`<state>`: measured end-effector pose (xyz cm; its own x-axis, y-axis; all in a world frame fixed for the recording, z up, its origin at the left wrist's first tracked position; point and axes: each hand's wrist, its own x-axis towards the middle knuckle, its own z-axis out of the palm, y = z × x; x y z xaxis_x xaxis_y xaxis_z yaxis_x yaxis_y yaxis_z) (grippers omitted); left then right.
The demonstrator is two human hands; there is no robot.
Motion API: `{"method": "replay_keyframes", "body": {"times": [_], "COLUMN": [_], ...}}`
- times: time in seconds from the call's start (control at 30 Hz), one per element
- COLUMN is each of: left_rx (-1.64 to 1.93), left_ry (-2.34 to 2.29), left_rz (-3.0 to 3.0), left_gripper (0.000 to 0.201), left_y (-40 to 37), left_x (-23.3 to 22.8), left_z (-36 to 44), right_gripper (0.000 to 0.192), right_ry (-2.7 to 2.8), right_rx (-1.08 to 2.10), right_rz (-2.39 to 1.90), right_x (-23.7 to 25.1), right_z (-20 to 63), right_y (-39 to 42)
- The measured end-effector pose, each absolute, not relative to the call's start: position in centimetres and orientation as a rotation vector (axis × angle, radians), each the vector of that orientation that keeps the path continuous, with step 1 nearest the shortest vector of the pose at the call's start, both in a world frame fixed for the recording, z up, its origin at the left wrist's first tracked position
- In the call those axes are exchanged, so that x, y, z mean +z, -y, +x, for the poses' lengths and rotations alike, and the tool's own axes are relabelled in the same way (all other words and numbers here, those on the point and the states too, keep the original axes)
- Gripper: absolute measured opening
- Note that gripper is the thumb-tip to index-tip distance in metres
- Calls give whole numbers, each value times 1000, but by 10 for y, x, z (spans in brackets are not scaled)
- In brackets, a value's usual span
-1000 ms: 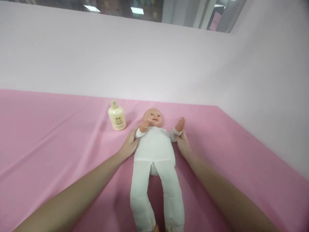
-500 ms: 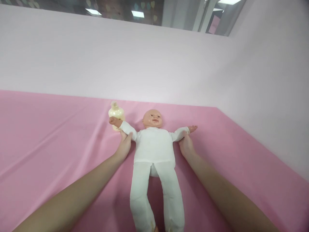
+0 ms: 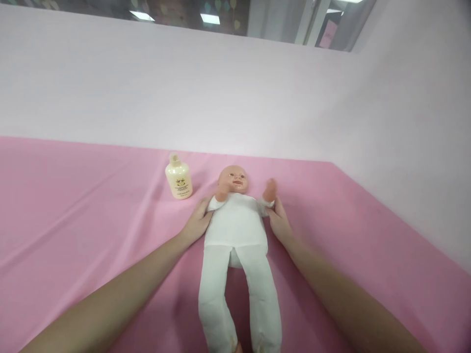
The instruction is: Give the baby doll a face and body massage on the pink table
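Observation:
A baby doll (image 3: 237,220) with a white cloth body lies on its back, its head toward the wall and its legs toward me. My left hand (image 3: 197,221) is closed around the doll's arm on the left, which is bent in over the chest. On the other side my right hand (image 3: 280,220) grips the doll's other arm near the wrist, and that forearm points up. Both doll hands are blurred by motion. My fingertips are partly hidden behind the sleeves.
Left of the doll's head stands a cream pump bottle (image 3: 179,179) with dark print. A pink sheet (image 3: 110,196) with some creases covers the surface. White walls (image 3: 184,88) rise behind and to the right, with a window (image 3: 206,14) at the top.
The doll's arms, stretched out to the sides before, have swung inward and up with my hands. The bottle, partly covered by a doll arm earlier, now shows fully.

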<state>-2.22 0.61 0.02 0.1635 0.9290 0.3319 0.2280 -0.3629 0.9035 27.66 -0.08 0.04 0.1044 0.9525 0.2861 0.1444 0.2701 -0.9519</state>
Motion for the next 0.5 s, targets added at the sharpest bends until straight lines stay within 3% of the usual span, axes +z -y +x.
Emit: {"method": "replay_keyframes", "body": {"times": [0.17,0.5], "left_rx": [1201,1327], "left_ry": [-1124,-1195], "left_rz": [1785,1383], "left_gripper": [49,57], "left_y": [-4,-7], "left_x": [5,-2], "left_z": [-22,-22], "right_gripper": [41,44], "right_ry": [1557,1071], "right_rx": [816,1014], "right_rz": [-1085,-1120], "right_x": [9,-13], "right_z": [269,286], "right_y": [6,-13]}}
